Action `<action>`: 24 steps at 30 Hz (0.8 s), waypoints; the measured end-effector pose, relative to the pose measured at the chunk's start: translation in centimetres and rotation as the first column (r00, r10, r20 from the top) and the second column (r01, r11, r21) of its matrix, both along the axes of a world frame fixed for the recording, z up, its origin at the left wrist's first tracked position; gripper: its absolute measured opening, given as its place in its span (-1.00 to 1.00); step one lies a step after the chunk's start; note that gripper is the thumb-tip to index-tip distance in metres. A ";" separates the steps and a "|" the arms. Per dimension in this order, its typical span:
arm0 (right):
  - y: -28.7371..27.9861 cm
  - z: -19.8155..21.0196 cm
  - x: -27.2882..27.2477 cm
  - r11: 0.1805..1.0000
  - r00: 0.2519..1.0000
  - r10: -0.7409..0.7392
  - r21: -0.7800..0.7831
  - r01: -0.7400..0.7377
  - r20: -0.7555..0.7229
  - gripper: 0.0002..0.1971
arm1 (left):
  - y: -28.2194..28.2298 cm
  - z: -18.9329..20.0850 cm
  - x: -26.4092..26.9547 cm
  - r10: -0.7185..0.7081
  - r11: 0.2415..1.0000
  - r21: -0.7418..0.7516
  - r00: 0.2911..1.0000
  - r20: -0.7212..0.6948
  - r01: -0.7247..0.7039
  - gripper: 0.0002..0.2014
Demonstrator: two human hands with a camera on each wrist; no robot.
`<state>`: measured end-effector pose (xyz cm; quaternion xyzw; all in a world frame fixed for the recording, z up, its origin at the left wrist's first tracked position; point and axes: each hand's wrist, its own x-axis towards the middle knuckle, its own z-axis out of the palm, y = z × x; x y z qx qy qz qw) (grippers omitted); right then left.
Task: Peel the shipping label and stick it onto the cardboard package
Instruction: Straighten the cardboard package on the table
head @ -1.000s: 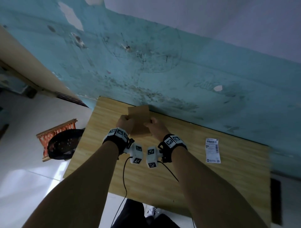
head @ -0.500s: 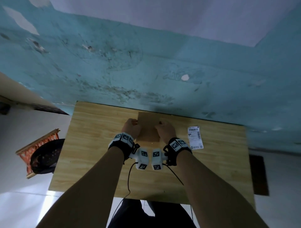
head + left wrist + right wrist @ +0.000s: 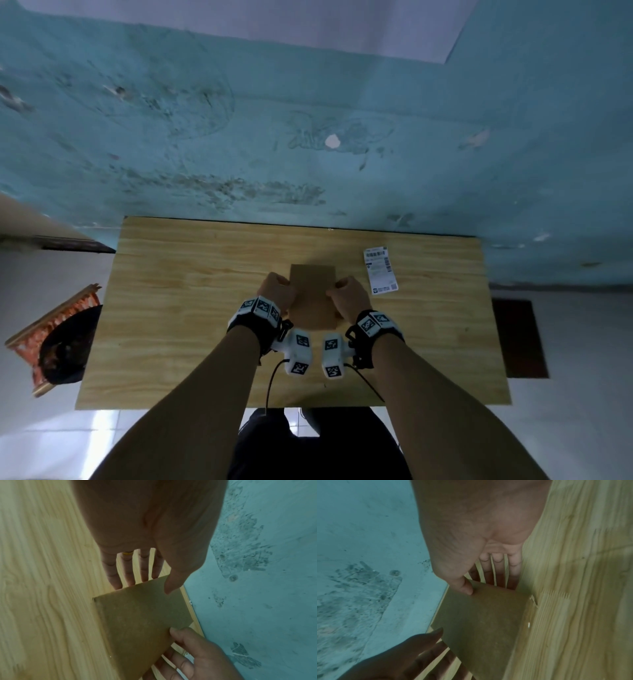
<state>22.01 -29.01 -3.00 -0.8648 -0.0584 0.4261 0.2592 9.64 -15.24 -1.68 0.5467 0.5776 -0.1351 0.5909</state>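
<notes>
A flat brown cardboard package (image 3: pixel 312 291) is held over the middle of the wooden table (image 3: pixel 188 291), one hand at each side. My left hand (image 3: pixel 275 291) pinches its left edge, thumb on top and fingers underneath, as the left wrist view shows: left hand (image 3: pixel 150 582), package (image 3: pixel 140 622). My right hand (image 3: pixel 349 294) pinches the right edge the same way, seen in the right wrist view: right hand (image 3: pixel 482 584), package (image 3: pixel 484 622). The white shipping label (image 3: pixel 381 270) lies flat on the table just right of the package, untouched.
A worn teal wall (image 3: pixel 308 137) runs along the table's far edge. On the floor at the left stands an orange-framed stool with a dark round object (image 3: pixel 58 339). A dark mat (image 3: pixel 517 339) lies on the floor at the right.
Both hands have brought the package from the table's far edge by the wall back toward me, to the table's middle. The label has stayed where it lay.
</notes>
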 end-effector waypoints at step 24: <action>-6.0 -3.7 9.5 0.887 0.917 -0.371 -0.236 0.397 0.148 -0.69 | 4.2 -1.6 -2.4 0.183 0.980 0.081 0.983 0.008 -0.183 -0.61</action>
